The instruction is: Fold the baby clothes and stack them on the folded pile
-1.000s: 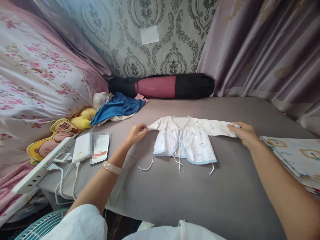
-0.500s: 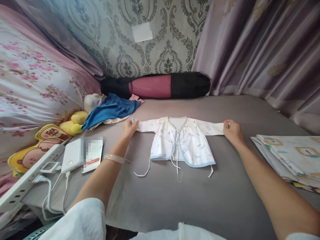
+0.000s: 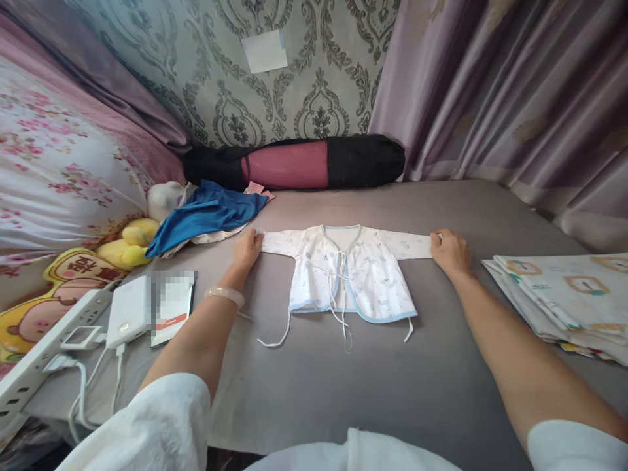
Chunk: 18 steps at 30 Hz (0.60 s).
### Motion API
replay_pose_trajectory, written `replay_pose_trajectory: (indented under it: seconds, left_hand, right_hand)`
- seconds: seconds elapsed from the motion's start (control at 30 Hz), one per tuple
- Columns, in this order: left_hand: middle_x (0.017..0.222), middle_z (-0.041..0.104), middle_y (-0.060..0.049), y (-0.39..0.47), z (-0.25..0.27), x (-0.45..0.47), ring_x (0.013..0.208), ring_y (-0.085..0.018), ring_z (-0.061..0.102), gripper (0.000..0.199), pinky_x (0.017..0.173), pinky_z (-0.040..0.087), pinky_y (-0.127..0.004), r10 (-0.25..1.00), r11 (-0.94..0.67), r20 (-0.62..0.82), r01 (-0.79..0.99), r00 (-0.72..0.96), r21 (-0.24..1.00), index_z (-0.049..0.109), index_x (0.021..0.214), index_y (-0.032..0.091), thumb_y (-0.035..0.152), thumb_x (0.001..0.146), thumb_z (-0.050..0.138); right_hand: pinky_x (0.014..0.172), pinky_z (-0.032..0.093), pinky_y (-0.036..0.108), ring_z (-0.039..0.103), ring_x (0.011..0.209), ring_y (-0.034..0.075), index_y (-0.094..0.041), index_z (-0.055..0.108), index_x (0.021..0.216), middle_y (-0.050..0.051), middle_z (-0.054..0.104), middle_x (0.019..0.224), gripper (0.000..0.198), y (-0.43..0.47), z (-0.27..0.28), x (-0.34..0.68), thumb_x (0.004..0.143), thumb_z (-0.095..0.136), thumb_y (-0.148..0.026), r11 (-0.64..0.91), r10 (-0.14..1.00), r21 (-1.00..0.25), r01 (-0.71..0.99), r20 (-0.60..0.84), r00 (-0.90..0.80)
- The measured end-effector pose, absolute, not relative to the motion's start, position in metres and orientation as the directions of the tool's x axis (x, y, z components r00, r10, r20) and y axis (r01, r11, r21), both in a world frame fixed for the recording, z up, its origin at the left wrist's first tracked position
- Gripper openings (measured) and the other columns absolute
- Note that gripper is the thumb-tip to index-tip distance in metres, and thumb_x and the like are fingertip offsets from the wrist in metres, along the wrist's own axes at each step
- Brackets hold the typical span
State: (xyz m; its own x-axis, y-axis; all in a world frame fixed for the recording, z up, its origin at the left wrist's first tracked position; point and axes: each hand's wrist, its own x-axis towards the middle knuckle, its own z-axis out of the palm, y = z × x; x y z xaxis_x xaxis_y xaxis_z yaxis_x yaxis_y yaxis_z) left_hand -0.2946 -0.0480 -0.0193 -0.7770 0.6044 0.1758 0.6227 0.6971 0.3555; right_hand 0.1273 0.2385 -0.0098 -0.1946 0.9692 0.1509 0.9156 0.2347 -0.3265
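Note:
A small white baby shirt [image 3: 363,281] with light blue trim lies spread on the grey sheet, its front upward and both sleeves stretched out sideways. White tie strings hang from its middle and from the lower corners. My left hand [image 3: 248,248] is closed on the cuff of the left-hand sleeve. At the other end, my right hand [image 3: 450,252] grips the opposite cuff. Both hands rest low, close to the sheet, and the fingertips are partly hidden.
Folded printed cloths [image 3: 574,301] lie at the right. To the left are a blue garment [image 3: 209,212], plush toys [image 3: 140,242], a power strip [image 3: 53,347], a white power bank [image 3: 130,311] with cables and a phone [image 3: 174,307]. A black and pink bag [image 3: 289,163] lies along the wall.
The view has shifted slightly, so everything sits a little further left. Both hands keep hold of the sleeve cuffs, and the shirt stays spread out; fingers now lie flatter over the cuffs.

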Motion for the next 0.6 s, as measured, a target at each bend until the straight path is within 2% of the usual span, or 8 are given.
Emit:
replay_pose_trajectory:
  seconds: [0.1, 0.2, 0.27, 0.3, 0.37, 0.47, 0.53, 0.6]
  left_hand:
    - [0.103, 0.061, -0.012, -0.055, -0.016, -0.295, 0.103, -0.026, 0.057, 0.029, 0.088, 0.044, -0.035, 0.509, 0.690, 0.203, 0.538, -0.836, 0.484, 0.053, 0.102, 0.017, 0.040, 0.085, 0.056]
    - [0.114, 0.056, -0.014, -0.076, -0.009, -0.282, 0.112, -0.027, 0.053, 0.046, 0.096, 0.042, -0.038, 0.460, 0.641, 0.255, 0.517, -0.851, 0.568, 0.052, 0.109, 0.015, 0.043, 0.076, 0.065]
    - [0.111, 0.058, -0.012, -0.096, -0.001, -0.263, 0.110, -0.027, 0.053, 0.048, 0.096, 0.042, -0.040, 0.513, 0.610, 0.217, 0.531, -0.830, 0.588, 0.056, 0.108, 0.015, 0.049, 0.075, 0.065]
    - [0.104, 0.061, -0.010, -0.108, 0.003, -0.250, 0.104, -0.026, 0.056, 0.048, 0.093, 0.043, -0.039, 0.577, 0.585, 0.145, 0.531, -0.803, 0.613, 0.058, 0.106, 0.015, 0.052, 0.077, 0.063]
    - [0.096, 0.065, -0.006, -0.129, 0.009, -0.223, 0.094, -0.023, 0.060, 0.052, 0.085, 0.046, -0.035, 0.720, 0.498, -0.003, 0.514, -0.694, 0.698, 0.060, 0.110, 0.018, 0.059, 0.078, 0.059]
    - [0.092, 0.066, -0.003, -0.154, 0.013, -0.183, 0.083, -0.019, 0.060, 0.057, 0.073, 0.047, -0.031, 0.831, 0.430, -0.125, 0.484, -0.542, 0.762, 0.057, 0.116, 0.020, 0.060, 0.076, 0.063]
    - [0.092, 0.065, -0.003, -0.162, 0.010, -0.162, 0.079, -0.017, 0.060, 0.058, 0.070, 0.047, -0.029, 0.858, 0.410, -0.138, 0.498, -0.495, 0.764, 0.053, 0.120, 0.020, 0.058, 0.076, 0.064]
    - [0.090, 0.064, -0.002, -0.161, 0.006, -0.145, 0.076, -0.016, 0.059, 0.056, 0.069, 0.047, -0.029, 0.867, 0.403, -0.116, 0.543, -0.485, 0.736, 0.052, 0.121, 0.019, 0.054, 0.079, 0.063]
  right_hand:
    - [0.083, 0.044, 0.035, 0.061, 0.104, 0.028, -0.005, 0.057, 0.126, 0.024, 0.065, 0.115, 0.046, 0.238, 0.001, 0.135, 0.094, 0.046, -0.037, 0.145, 0.989, -0.464, 0.874, 0.073, -0.126]
    - [0.089, 0.043, 0.035, 0.059, 0.110, 0.028, -0.003, 0.050, 0.132, 0.024, 0.063, 0.121, 0.050, 0.223, 0.010, 0.148, 0.092, 0.049, -0.033, 0.152, 0.988, -0.509, 0.847, 0.075, -0.131]
    - [0.090, 0.043, 0.036, 0.060, 0.108, 0.027, -0.008, 0.052, 0.130, 0.020, 0.064, 0.119, 0.047, 0.202, 0.011, 0.157, 0.089, 0.053, -0.030, 0.215, 0.976, -0.503, 0.837, 0.104, -0.189]
    - [0.087, 0.045, 0.035, 0.062, 0.101, 0.025, -0.010, 0.055, 0.126, 0.018, 0.067, 0.112, 0.044, 0.189, 0.010, 0.162, 0.088, 0.053, -0.031, 0.256, 0.965, -0.517, 0.817, 0.091, -0.245]
    - [0.074, 0.048, 0.031, 0.065, 0.080, 0.020, -0.012, 0.058, 0.118, 0.012, 0.069, 0.096, 0.036, 0.160, 0.009, 0.170, 0.086, 0.052, -0.029, 0.297, 0.918, -0.622, 0.724, -0.021, -0.395]
    - [0.063, 0.047, 0.024, 0.062, 0.069, 0.014, -0.016, 0.053, 0.125, 0.007, 0.068, 0.098, 0.045, 0.118, 0.010, 0.177, 0.081, 0.051, -0.025, 0.331, 0.752, -0.728, 0.600, -0.181, -0.634]
    - [0.062, 0.046, 0.023, 0.060, 0.068, 0.012, -0.016, 0.047, 0.131, 0.006, 0.066, 0.100, 0.054, 0.095, 0.014, 0.178, 0.078, 0.052, -0.023, 0.401, 0.661, -0.701, 0.590, -0.224, -0.716]
    - [0.065, 0.045, 0.024, 0.062, 0.073, 0.014, -0.018, 0.044, 0.136, 0.005, 0.067, 0.101, 0.058, 0.078, 0.018, 0.173, 0.079, 0.053, -0.025, 0.496, 0.638, -0.618, 0.610, -0.218, -0.739]
